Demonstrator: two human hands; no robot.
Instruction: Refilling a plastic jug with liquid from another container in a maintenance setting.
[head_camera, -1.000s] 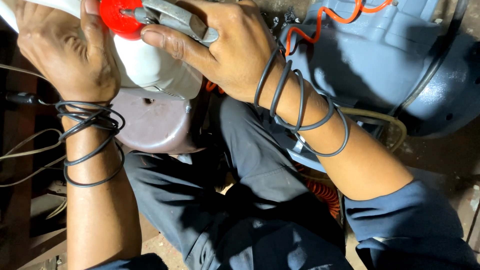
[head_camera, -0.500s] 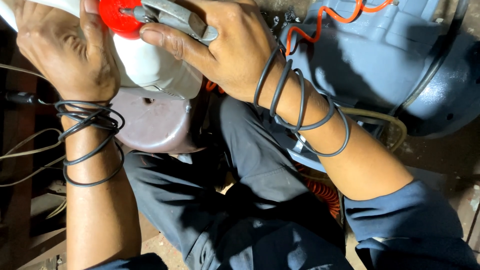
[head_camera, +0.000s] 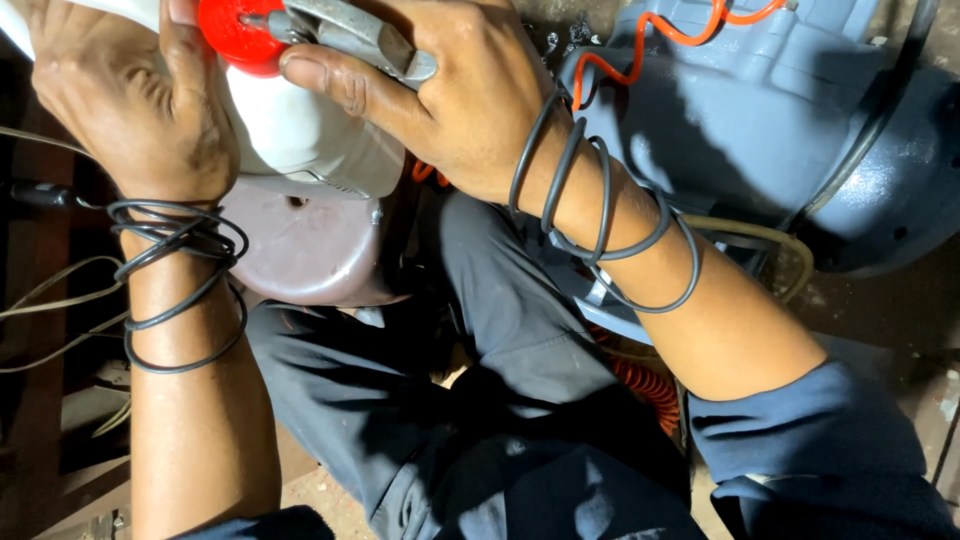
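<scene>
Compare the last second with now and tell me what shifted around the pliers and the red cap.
Nothing has visibly changed. The right hand still grips the grey pliers with their tip at the red cap of the white container, and the left hand still holds that container. The black cords stay coiled around both wrists.

White plastic casing: top cut off by far edge; grey metal pliers: tips hidden behind round red cap.
</scene>
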